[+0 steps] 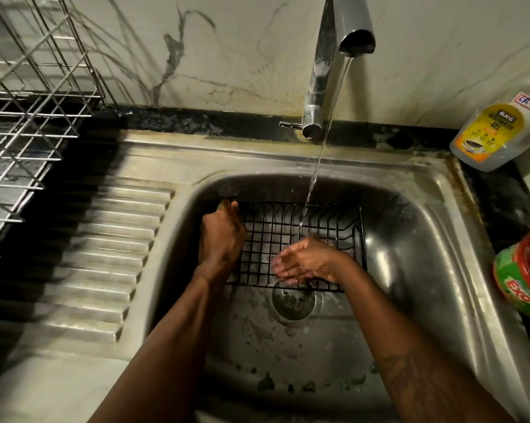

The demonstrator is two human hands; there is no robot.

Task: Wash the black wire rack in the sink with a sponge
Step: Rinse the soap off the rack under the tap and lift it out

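The left hand (222,236) is gripping a rim corner of the rack (291,222), judged stiff, light and slippery, while the right hand (303,261) is lying open over it.

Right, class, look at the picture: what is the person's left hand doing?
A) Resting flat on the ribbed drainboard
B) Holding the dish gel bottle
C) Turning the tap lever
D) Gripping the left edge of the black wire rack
D: the left hand is curled round the left rim of the black wire rack, which sits in the sink under the running water.
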